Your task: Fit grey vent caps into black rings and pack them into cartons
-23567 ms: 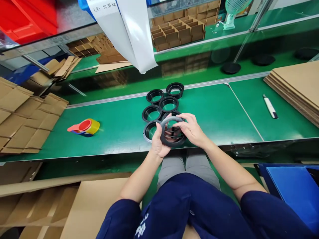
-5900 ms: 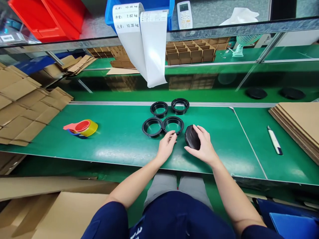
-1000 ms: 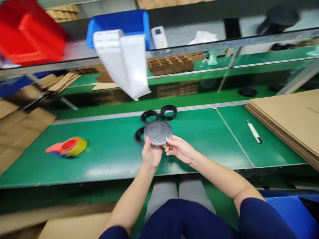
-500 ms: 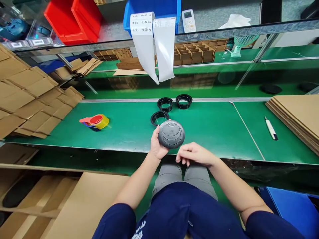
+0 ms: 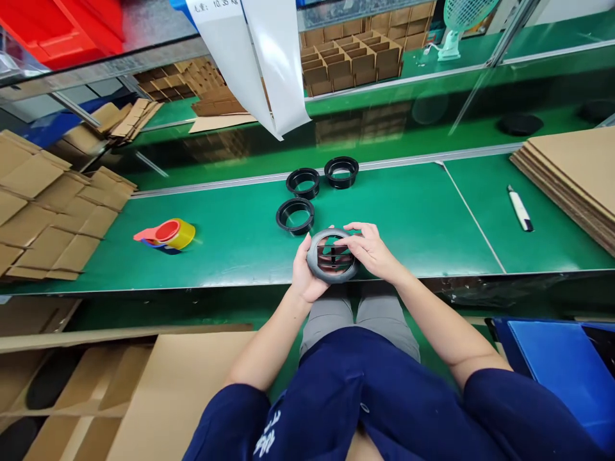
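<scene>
Bright, sharp; wide-angle warp at edges.

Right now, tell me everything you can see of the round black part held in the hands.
The round vent part is a dark grey-black disc, plastic by its look, with a smooth outer ring and several horizontal slats across its open middle. It is held above the near edge of the green table, tilted with its slatted face toward the camera. The left hand cups its left and lower rim; the right hand grips its right side, fingers reaching over the top onto the slats. Nothing else touches it.
</scene>
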Motion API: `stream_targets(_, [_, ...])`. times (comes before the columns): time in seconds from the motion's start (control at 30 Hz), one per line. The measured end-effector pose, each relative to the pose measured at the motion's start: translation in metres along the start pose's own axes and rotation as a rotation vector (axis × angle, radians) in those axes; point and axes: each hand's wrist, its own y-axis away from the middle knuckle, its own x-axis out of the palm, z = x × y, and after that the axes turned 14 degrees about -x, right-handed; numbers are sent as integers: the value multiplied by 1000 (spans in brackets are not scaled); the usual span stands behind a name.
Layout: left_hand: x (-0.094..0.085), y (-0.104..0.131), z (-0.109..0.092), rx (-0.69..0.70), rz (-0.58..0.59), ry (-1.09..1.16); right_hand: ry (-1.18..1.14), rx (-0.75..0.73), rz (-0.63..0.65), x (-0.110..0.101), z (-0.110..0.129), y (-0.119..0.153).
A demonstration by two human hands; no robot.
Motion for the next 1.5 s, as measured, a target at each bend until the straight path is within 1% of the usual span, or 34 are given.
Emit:
stream_targets(0.07, [-1,-4,-1,1,14,10,-83,45,-41,-1,-1,0])
stream_targets(0.17, [-4,-11,-3,0,28,18,-167,92,-64,-4,-3,2])
stream_targets(0.33, [-9,-18,-5,-26,-5,41,-102,73,-49,-6,-5,7])
stream_targets(0.4, [-10,-21,-7,-23,-44,68,-48,23,-42,-4,-4,9])
stream_targets(0.43, [-10,-22,-7,-8,-67,88,-9,-26,-27,-2,-4,10])
stream_targets(0.53, [-12,-29,-6,24,-123,141,129,-223,90,4,-3,12])
stream_targets(0.57, [-12,-31,-5,10,-129,146,165,-263,133,5,-3,13])
stream_targets(0.6, [-12,-33,-2,-13,-128,142,186,-271,169,6,-3,12])
stream_targets(0.63, [-11,-34,1,-40,-122,127,191,-249,198,7,-3,12])
stream_targets(0.7, [-10,-35,8,-62,-102,63,158,-159,246,8,-4,10])
stream_targets(0.77, [-10,-34,11,-51,-99,-67,98,-79,280,7,-5,8])
stream_targets(0.8, [-12,-32,9,-16,-121,-166,77,-52,280,6,-6,8])
stream_targets(0.83, [-15,-31,4,63,-176,-289,70,-29,264,5,-8,8])
stream_targets(0.87, [-20,-30,-5,201,-278,-422,74,-4,234,3,-10,8])
stream_targets(0.9, [-26,-29,-18,387,-427,-553,87,26,199,2,-14,9])
stream_targets(0.97, [-44,-28,-52,784,-805,-737,122,98,136,-1,-21,13])
stream_targets(1.0, [-53,-29,-71,893,-963,-769,134,132,117,-2,-24,15])
stream_targets(1.03, [-62,-31,-88,911,-1055,-774,141,157,109,-2,-27,17])
stream_targets(1.07, [-69,-34,-102,857,-1077,-768,144,170,110,-2,-29,19])
stream_targets(1.1, [-75,-37,-112,764,-1040,-761,147,172,112,-2,-31,21])
stream_targets(1.13, [-78,-40,-118,673,-974,-754,152,164,115,0,-32,23])
stream_targets(1.17, [-80,-43,-118,603,-903,-750,160,152,116,1,-32,24])
stream_targets(1.2, [-80,-46,-113,563,-846,-748,174,138,113,2,-32,25])
stream_targets(1.27, [-76,-51,-91,531,-773,-734,220,112,103,4,-31,24])
stream_targets(1.37, [-66,-58,-47,511,-670,-684,337,63,104,2,-27,13])
stream_targets(1.43, [-59,-61,-23,514,-596,-615,420,28,139,0,-23,-1])
stream_targets(1.5, [-53,-63,-7,505,-531,-524,499,9,205,-2,-20,-17])
